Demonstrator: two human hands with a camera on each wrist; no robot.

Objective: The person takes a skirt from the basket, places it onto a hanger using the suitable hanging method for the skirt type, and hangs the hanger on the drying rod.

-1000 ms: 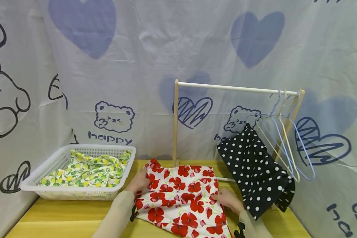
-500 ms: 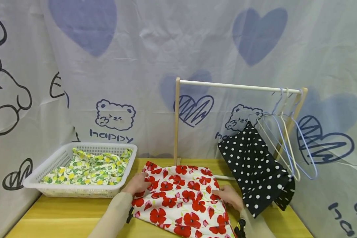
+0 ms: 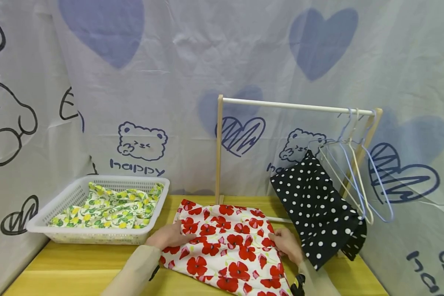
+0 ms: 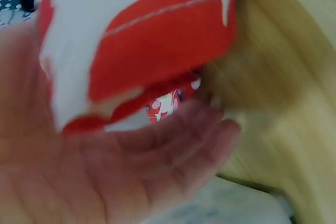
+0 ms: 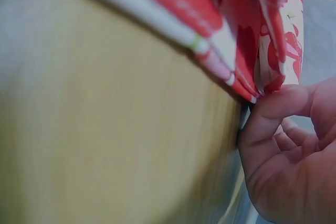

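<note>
A white garment with red poppies (image 3: 222, 246) lies spread on the table in front of me; its exact kind is unclear. At its left edge is my left hand (image 3: 168, 236), with the thumb over the fabric. The left wrist view shows that hand's fingers (image 4: 178, 156) stretched out below a stitched, open hem, slightly blurred. My right hand (image 3: 286, 244) holds the garment's right edge. In the right wrist view, its thumb and forefinger pinch the stitched hem (image 5: 231, 72), and the other fingers are curled.
A white basket (image 3: 96, 236) with a lemon-print cloth (image 3: 107, 207) stands at left. Behind the garment rises a clothes rack (image 3: 296, 106). From its right end hang several hangers (image 3: 359, 176) and a black polka-dot cloth (image 3: 314, 209), close to my right hand.
My left hand has moved down and left along the garment's edge, and the lower left corner now spreads farther left. My right hand stays at the right edge, nearly still.
</note>
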